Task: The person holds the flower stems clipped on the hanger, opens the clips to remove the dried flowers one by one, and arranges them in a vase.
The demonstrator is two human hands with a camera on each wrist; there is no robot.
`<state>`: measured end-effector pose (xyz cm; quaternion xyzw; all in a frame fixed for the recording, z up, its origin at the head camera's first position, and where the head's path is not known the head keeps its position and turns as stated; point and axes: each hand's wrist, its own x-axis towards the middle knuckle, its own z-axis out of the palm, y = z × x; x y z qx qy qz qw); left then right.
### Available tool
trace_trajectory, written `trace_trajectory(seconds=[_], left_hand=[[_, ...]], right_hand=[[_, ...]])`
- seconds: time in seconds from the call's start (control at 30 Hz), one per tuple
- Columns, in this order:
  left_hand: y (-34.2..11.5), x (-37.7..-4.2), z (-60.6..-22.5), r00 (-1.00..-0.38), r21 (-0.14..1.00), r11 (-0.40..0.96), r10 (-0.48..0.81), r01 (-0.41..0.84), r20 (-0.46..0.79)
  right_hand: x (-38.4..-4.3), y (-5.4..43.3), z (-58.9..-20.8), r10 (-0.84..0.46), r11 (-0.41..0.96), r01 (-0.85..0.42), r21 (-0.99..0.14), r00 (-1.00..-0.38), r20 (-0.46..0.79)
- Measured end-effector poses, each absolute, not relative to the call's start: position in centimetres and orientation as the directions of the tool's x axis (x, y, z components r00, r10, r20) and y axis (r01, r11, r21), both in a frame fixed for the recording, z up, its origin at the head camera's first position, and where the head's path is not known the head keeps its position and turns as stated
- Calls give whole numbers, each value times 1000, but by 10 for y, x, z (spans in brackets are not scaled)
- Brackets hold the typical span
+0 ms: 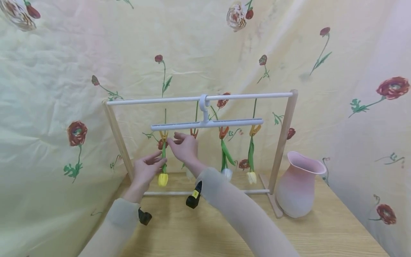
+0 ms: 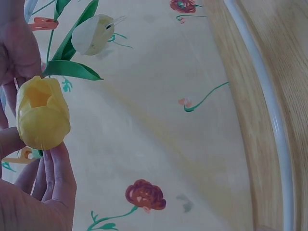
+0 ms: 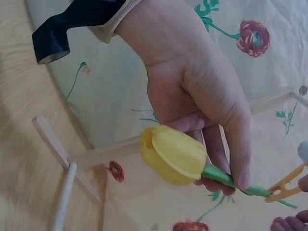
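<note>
A yellow tulip (image 1: 162,179) hangs head down beneath a yellow-orange clip (image 1: 164,135) on a white hanger (image 1: 207,124). My left hand (image 1: 148,169) pinches its green stem (image 3: 219,174) between thumb and fingers, just above the bloom. Beside the clip is my right hand (image 1: 186,147), its thumb tip right at the clip's edge and its fingers spread apart from the thumb. In the right wrist view, only that hand's fingertips (image 3: 303,183) show at the right edge, next to the clip (image 3: 284,185). The tulip's bloom (image 2: 43,115) hides part of the left fingers in the left wrist view.
Three pale tulips hang from other clips, among them a white tulip (image 1: 227,174) and a cream tulip (image 1: 252,177). The hanger hooks over a wooden rack's white top rail (image 1: 154,100). A pink and white vase (image 1: 297,189) stands right of the rack on the wooden table (image 1: 324,228).
</note>
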<state>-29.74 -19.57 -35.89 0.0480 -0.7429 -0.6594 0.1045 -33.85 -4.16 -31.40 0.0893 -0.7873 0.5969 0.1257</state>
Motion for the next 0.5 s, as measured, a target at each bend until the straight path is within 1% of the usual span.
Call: trace_trajectory(seconds=[0.23, 0.4, 0.5], left_hand=[[-195, -298, -360, -975, 989, 130, -200, 69, 94], [-194, -297, -361, -977, 987, 151, -192, 62, 91], [-193, -296, -359, -976, 983, 178, -196, 55, 90]], right_hand=[[-344, -54, -313, 116, 138, -239, -961, -960, 256], [-349, -61, -312, 144, 114, -210, -971, -964, 225], [-350, -64, -311, 147, 118, -221, -968, -960, 237]])
